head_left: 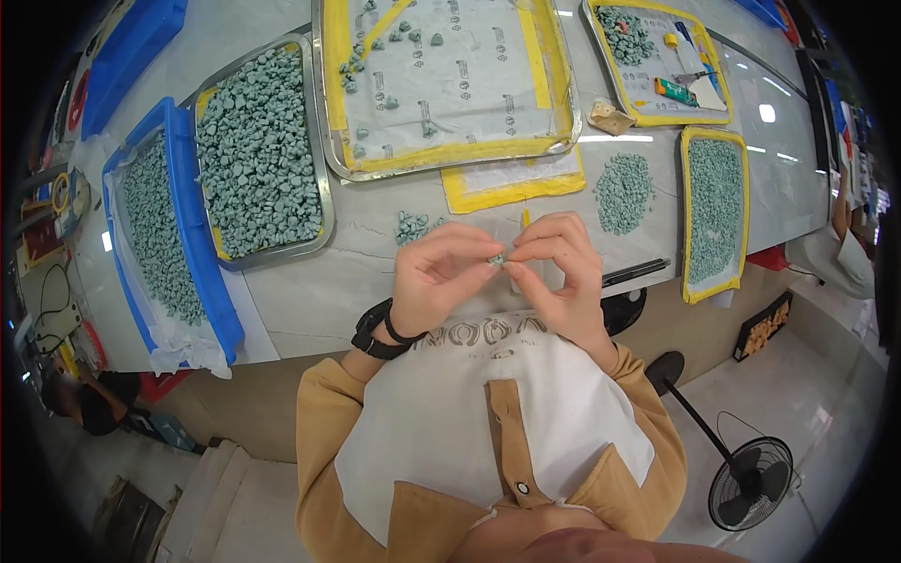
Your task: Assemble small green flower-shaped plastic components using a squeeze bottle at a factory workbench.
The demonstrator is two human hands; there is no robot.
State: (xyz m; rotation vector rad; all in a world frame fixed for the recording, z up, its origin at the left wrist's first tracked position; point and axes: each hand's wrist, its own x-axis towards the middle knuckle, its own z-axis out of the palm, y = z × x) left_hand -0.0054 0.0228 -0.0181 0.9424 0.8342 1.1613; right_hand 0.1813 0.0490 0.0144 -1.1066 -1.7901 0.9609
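Observation:
A small grey-green piece point(496, 260) is pinched in front of my chest, at the table's near edge. Thumb and forefinger of my left hand point(434, 274) close on it from one side. My right hand point(561, 274) meets it from the other side, its thumb and fingertips pressed to the piece. The fingers cover most of it, so its exact kind cannot be told. Just beyond my left hand lies a little heap of similar pieces point(414, 226). A larger spread of finer pieces point(624, 193) rests on the table to the right of my right hand.
At left stand a blue bin point(208, 281) and a metal tray point(328, 211), both full of pieces. A large yellow-taped tray point(450, 155) with scattered pieces is ahead. On the right are a tool tray point(657, 119), a narrow tray point(696, 293) and black tweezers point(638, 272).

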